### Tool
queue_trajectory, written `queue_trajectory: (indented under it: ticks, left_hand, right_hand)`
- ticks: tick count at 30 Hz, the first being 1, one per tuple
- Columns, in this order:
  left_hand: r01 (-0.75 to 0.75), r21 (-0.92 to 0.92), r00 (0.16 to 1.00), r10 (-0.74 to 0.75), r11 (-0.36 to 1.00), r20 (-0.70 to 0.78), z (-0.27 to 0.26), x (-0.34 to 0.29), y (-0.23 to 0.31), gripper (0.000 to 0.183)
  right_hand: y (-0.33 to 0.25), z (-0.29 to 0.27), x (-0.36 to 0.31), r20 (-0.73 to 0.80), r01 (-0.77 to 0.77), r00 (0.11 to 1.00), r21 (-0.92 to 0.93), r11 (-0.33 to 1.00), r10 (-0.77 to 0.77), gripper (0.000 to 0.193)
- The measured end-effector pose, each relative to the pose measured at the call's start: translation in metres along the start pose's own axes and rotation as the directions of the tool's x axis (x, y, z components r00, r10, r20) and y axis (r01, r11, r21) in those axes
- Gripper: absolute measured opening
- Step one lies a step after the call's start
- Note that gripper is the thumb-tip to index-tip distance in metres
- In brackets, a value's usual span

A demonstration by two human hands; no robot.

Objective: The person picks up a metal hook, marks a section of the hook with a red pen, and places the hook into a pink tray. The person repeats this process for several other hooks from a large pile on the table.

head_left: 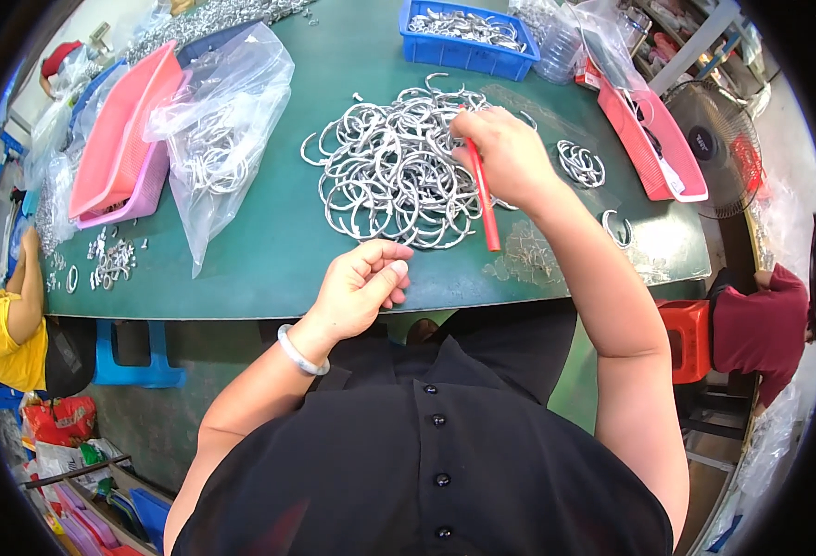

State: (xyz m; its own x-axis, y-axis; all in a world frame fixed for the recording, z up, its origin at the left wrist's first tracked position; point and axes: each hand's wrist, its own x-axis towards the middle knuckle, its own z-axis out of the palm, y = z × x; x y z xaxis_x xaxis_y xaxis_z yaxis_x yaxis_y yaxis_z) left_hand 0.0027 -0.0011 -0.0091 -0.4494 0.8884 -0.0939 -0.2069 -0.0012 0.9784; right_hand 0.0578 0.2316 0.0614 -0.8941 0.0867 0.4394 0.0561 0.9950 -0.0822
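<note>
A big heap of silvery C-shaped metal rings [389,171] lies on the green table. My right hand [505,153] reaches over the heap's right side, closed round a long flat red stick-like tool [488,218] that slants down toward me. The tool's far end and my fingertips are partly hidden, so I cannot tell if a ring is pinched there too. At the near edge of the heap my left hand [366,283] hovers with fingers curled and thumb against them. Nothing shows in it.
Right of the heap lie a small group of rings [581,164] and one loose ring [617,228]. A blue bin of metal parts [468,42] stands behind. Pink baskets [125,130] and a plastic bag [222,139] are left; a pink basket [653,139] and fan [714,148] are right.
</note>
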Motion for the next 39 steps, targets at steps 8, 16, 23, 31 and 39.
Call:
queue_trajectory:
  ticks: [8, 16, 23, 31, 39]
  left_hand:
    - [-0.019, 0.001, 1.000, 0.019, 1.000, 0.021, -0.002, -0.002, -0.001, 0.020]
    - [-0.006, -0.031, 0.999, 0.007, 1.000, 0.045, -0.005, -0.004, 0.001, 0.021]
    - [-0.010, -0.059, 0.996, 0.016, 0.998, 0.090, -0.008, 0.000, 0.001, 0.021]
    - [-0.019, -0.090, 0.997, 0.025, 0.996, 0.074, -0.012, -0.002, 0.001, 0.021]
    - [-0.017, -0.088, 0.994, 0.027, 0.996, 0.106, -0.012, -0.001, 0.000, 0.021]
  right_hand:
    - [-0.018, 0.024, 0.022, 0.074, -0.059, 0.995, -0.038, 0.998, 0.062, 0.013]
    - [-0.006, 0.004, 0.016, -0.036, -0.284, 0.942, 0.442, 0.851, 0.334, 0.013]
    - [-0.005, 0.025, 0.023, -0.160, -0.266, 0.929, 0.334, 0.904, 0.333, 0.013]
    - [-0.012, 0.011, 0.015, -0.208, -0.248, 0.879, 0.570, 0.784, 0.429, 0.012]
    - [-0.007, 0.009, 0.027, -0.247, -0.223, 0.882, 0.532, 0.817, 0.402, 0.012]
